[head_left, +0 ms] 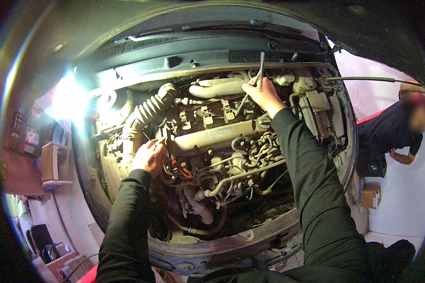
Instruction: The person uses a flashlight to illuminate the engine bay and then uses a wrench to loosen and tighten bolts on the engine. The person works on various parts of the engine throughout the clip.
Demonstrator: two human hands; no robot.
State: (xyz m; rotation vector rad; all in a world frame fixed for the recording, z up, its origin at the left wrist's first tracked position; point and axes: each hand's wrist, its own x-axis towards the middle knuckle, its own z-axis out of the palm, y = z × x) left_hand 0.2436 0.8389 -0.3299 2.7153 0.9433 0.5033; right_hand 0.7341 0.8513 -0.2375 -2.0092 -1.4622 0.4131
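An engine bay (212,137) is open below me, with a long engine cover (198,141) across its middle and several coil connectors (205,115) behind it. My right hand (264,94) is closed round a long metal tool (262,61), whose lower end reaches down beside the rightmost of those connectors. My left hand (148,158) has bent fingers at the left end of the cover, near a thin dark line or rod and the ribbed intake hose (146,113); what it holds, if anything, is too small to make out.
The raised hood overhangs the top, with a stay rod (363,79) at the right. A bright lamp (71,99) glares at the left beside shelving (56,160). Another person (387,137) in dark clothes is at the right, above a cardboard box (370,195).
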